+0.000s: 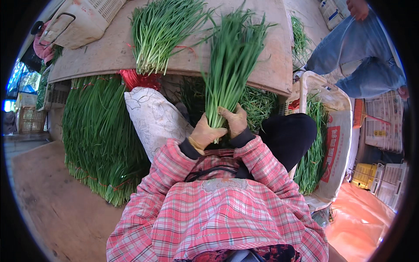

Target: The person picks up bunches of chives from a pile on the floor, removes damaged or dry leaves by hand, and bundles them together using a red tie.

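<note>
Gripping one upright chive bundle [229, 61] are two gloved hands, left hand [205, 133] and right hand [235, 120].

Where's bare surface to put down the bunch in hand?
Free: the wooden board between the white crate and the loose chive bunch; its right strip past the held bunch; the floor left of the stacked chives. Crowded: under both hands, and the chive-filled basket.

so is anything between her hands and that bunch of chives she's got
No, nothing visible. The left hand and right hand, both gloved, already grip the base of the chive bunch directly, held upright over the lap.
</note>
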`<state>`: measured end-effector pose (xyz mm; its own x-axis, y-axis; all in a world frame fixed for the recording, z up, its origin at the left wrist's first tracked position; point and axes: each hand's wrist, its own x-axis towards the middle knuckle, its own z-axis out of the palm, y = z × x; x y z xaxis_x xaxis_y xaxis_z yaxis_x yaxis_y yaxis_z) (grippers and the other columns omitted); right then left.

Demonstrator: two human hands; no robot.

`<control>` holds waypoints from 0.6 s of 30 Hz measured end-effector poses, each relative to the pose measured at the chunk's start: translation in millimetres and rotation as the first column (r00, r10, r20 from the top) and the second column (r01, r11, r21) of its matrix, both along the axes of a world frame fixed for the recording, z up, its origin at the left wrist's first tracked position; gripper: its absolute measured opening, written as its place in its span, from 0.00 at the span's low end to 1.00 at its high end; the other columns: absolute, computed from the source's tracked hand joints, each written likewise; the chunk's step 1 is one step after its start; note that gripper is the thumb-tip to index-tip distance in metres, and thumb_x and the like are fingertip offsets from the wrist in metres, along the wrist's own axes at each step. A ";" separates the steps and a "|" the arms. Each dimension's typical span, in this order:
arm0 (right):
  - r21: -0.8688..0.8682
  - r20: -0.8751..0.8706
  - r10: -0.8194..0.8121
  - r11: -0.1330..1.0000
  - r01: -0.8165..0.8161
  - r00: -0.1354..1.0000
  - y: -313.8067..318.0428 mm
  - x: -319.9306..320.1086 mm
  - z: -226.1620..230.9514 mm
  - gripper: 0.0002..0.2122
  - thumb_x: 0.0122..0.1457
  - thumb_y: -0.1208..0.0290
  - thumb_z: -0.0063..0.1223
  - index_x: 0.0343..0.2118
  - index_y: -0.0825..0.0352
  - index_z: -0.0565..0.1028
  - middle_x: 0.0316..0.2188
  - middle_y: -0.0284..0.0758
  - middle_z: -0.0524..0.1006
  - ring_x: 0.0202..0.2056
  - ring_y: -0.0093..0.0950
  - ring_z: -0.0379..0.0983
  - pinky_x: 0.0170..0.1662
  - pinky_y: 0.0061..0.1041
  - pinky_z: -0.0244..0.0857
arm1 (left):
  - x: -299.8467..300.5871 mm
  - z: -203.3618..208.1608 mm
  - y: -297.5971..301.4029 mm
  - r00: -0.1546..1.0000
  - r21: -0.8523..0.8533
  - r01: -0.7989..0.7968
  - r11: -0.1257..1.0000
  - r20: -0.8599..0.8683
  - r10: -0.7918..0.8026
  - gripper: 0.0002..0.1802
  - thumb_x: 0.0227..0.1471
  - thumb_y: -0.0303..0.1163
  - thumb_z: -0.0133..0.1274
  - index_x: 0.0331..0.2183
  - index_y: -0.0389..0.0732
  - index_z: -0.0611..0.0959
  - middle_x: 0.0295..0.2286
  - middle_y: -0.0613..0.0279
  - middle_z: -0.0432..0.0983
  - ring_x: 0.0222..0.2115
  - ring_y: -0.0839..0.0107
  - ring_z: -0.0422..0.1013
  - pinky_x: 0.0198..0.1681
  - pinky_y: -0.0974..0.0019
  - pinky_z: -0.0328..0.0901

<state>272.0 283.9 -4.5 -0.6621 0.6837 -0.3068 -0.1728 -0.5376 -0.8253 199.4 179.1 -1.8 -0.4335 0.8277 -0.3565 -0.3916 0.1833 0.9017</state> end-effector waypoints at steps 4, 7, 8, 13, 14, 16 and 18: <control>-0.169 -0.106 0.045 0.984 -0.063 0.993 0.7 10.8 2.9 0.16 0.52 0.76 0.56 0.42 0.71 0.66 0.33 0.36 0.74 0.31 0.26 0.73 0.35 0.25 0.69 | -19.1 13.5 -5.6 0.894 0.003 0.121 0.993 0.433 -0.111 0.22 0.41 0.26 0.59 0.41 0.36 0.72 0.30 0.60 0.72 0.27 0.68 0.74 0.23 0.69 0.69; -0.126 -0.043 0.218 0.967 -0.222 0.975 10.9 19.8 -11.9 0.17 0.53 0.67 0.57 0.42 0.70 0.66 0.32 0.34 0.73 0.26 0.21 0.69 0.27 0.21 0.64 | -17.3 0.9 -4.6 0.958 -0.058 0.109 0.992 0.272 -0.089 0.17 0.40 0.27 0.59 0.36 0.35 0.75 0.24 0.63 0.73 0.20 0.72 0.72 0.20 0.72 0.67; -0.132 -0.017 0.279 0.951 -0.278 0.960 13.0 21.7 -9.3 0.18 0.54 0.65 0.56 0.42 0.70 0.66 0.32 0.33 0.73 0.25 0.20 0.67 0.26 0.20 0.63 | -16.7 1.3 -4.5 0.962 -0.058 0.101 0.993 0.262 -0.082 0.17 0.39 0.26 0.60 0.35 0.36 0.75 0.23 0.63 0.73 0.19 0.72 0.71 0.19 0.72 0.66; 0.014 -0.068 0.234 0.972 -0.233 0.970 6.1 29.5 -10.2 0.24 0.52 0.66 0.58 0.48 0.71 0.62 0.36 0.35 0.73 0.31 0.21 0.70 0.31 0.20 0.65 | -8.5 2.8 -1.4 0.981 -0.045 0.040 0.998 0.191 -0.031 0.13 0.38 0.24 0.60 0.31 0.35 0.76 0.19 0.63 0.72 0.15 0.75 0.68 0.17 0.73 0.62; 0.130 0.062 0.271 0.952 -0.277 0.961 6.9 28.1 -7.6 0.26 0.51 0.69 0.59 0.50 0.73 0.61 0.41 0.37 0.73 0.39 0.27 0.71 0.40 0.26 0.67 | -6.8 1.5 -0.9 0.983 -0.032 0.029 0.999 0.181 -0.022 0.12 0.39 0.24 0.59 0.30 0.35 0.77 0.19 0.63 0.72 0.16 0.75 0.68 0.18 0.73 0.62; 0.107 0.238 0.222 0.962 -0.253 0.946 3.3 18.9 -4.0 0.25 0.51 0.72 0.59 0.49 0.73 0.61 0.39 0.36 0.74 0.38 0.26 0.71 0.41 0.26 0.67 | -3.3 2.0 2.3 0.998 -0.088 0.007 0.996 0.066 -0.001 0.12 0.38 0.22 0.58 0.30 0.35 0.76 0.18 0.64 0.71 0.15 0.75 0.67 0.16 0.74 0.61; 0.186 0.239 0.231 0.942 -0.278 0.943 4.3 20.5 2.2 0.24 0.50 0.71 0.60 0.47 0.74 0.64 0.37 0.38 0.75 0.37 0.26 0.72 0.41 0.26 0.67 | -4.1 2.7 0.4 1.000 -0.120 -0.009 0.993 0.009 0.010 0.12 0.38 0.22 0.58 0.31 0.35 0.77 0.19 0.64 0.71 0.15 0.76 0.67 0.16 0.74 0.60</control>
<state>292.5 288.2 -2.2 -0.7589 0.5653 -0.3234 0.1367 -0.3473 -0.9277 195.3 179.5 0.9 -0.4376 0.7746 -0.4566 -0.4020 0.2857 0.8699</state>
